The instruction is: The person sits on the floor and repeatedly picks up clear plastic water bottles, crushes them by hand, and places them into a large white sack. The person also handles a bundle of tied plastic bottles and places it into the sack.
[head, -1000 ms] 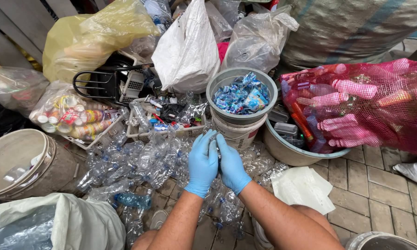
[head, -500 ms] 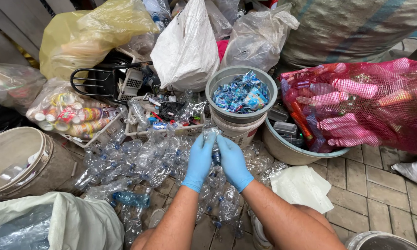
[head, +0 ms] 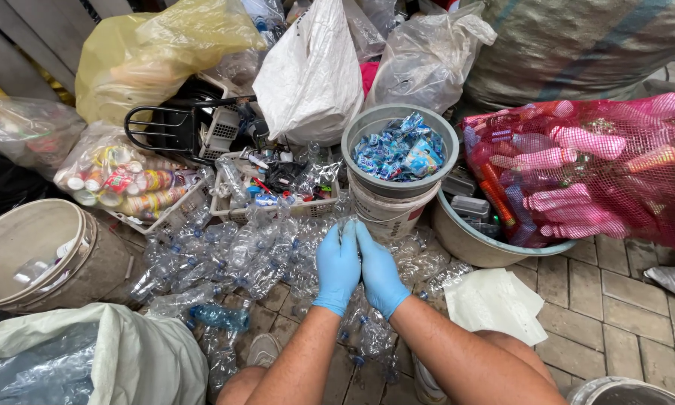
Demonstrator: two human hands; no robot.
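Both my hands wear blue gloves and are pressed side by side over a pile of crushed clear plastic bottles (head: 232, 255) on the paving. My left hand (head: 337, 266) and my right hand (head: 381, 274) close together around a clear plastic bottle (head: 350, 220). Only a bit of it shows above the fingertips. Just beyond the fingers stands a white bucket (head: 386, 214) topped by a grey basket (head: 444, 129) full of blue plastic labels (head: 401, 150).
A red mesh sack (head: 592, 165) of pink bottles lies over a basin (head: 472, 251) at right. A tan bucket (head: 101, 266) and a white sack (head: 142, 352) sit at left. Yellow (head: 157, 52), white (head: 311, 75) and clear bags are stacked behind. A white sheet (head: 495, 300) lies by my right arm.
My hands have dropped slightly and closed tighter together. The bottle that stuck up between the fingers is now mostly hidden inside them.
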